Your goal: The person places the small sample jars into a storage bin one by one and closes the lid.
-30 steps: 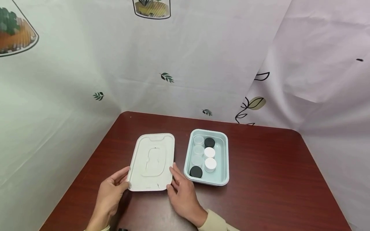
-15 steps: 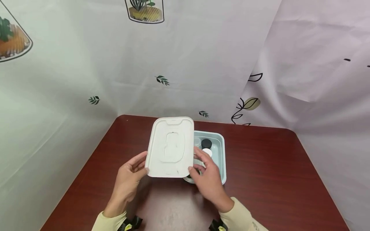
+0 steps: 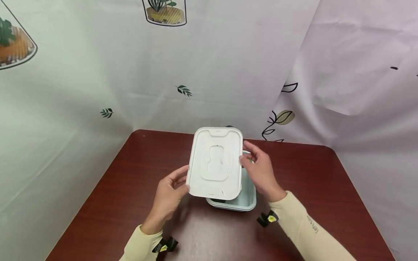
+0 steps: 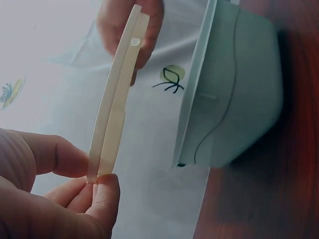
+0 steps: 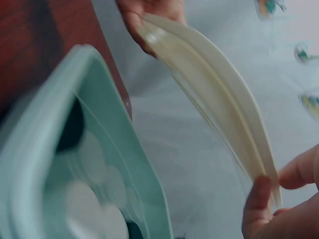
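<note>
A white rectangular lid (image 3: 215, 163) is held up between both hands, above the pale blue-green container (image 3: 246, 197). My left hand (image 3: 168, 194) pinches the lid's near left edge, thumb and fingers on opposite faces. Farther up the right edge, my right hand (image 3: 261, 172) pinches it the same way. The wrist views show a gap between the lid (image 4: 114, 99) and the container (image 4: 234, 89). Inside the container in the right wrist view are white caps (image 5: 84, 209), clear round pieces and a dark cap (image 5: 72, 129). From the head, the lid hides most of these.
The container stands on a dark red-brown wooden table (image 3: 130, 174) with rounded far corners. A pale patterned cloth (image 3: 228, 65) hangs behind the table and along its sides. Each wrist wears a small dark strap device, one at the left sleeve (image 3: 140, 246).
The lid has risen and moved right, from beside the container to over it. Both hands travel with it, and the right hand has shifted farther up its edge.
</note>
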`<state>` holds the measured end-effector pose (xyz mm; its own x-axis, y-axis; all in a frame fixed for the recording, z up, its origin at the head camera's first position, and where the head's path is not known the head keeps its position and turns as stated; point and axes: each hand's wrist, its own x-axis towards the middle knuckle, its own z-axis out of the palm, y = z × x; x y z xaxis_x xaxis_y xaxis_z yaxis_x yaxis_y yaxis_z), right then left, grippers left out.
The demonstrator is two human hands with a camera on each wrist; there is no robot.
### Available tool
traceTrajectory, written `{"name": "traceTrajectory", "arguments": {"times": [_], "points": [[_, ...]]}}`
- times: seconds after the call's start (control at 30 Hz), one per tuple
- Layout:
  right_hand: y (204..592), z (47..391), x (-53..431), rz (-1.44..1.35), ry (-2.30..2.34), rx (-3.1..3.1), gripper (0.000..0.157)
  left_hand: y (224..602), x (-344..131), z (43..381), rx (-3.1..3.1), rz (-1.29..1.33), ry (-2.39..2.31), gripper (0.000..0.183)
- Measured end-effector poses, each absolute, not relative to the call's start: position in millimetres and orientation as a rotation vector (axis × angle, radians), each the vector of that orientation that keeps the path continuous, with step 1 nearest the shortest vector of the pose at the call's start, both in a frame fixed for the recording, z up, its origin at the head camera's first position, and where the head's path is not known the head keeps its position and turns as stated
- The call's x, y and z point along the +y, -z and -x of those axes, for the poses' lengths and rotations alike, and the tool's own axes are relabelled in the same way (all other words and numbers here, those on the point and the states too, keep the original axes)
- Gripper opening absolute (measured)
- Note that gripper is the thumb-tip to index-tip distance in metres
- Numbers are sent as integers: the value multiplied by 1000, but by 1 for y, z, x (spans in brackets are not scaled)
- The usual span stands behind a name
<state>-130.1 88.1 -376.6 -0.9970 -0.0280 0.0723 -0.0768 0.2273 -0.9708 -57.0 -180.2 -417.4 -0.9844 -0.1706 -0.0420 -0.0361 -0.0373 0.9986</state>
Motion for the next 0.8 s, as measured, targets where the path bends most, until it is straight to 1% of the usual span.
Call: {"name": "traceTrajectory", "arguments": {"times": [0.13, 0.23, 0.33, 0.47, 0.6, 0.7, 0.8], "points": [[365, 149, 104, -123, -1991, -2518, 52, 422, -172, 60, -2121, -148, 2151, 65], [354, 156, 114, -136, -1955, -2592, 41, 423, -165, 64, -2150, -80, 2068, 69], [341, 159, 122, -209, -1832, -2637, 31, 421, -155, 68, -2158, -40, 1993, 70], [328, 155, 133, -341, -1565, -2622, 19, 414, -141, 77, -2119, -2, 2011, 68], [324, 147, 142, -395, -1280, -2543, 8, 404, -128, 84, -2089, 114, 2061, 71], [326, 141, 146, -407, -1150, -2507, 5, 400, -122, 87, -2104, 191, 2086, 73], [331, 135, 150, -414, -1124, -2506, 6, 398, -118, 90, -2133, 202, 2121, 66]]}}
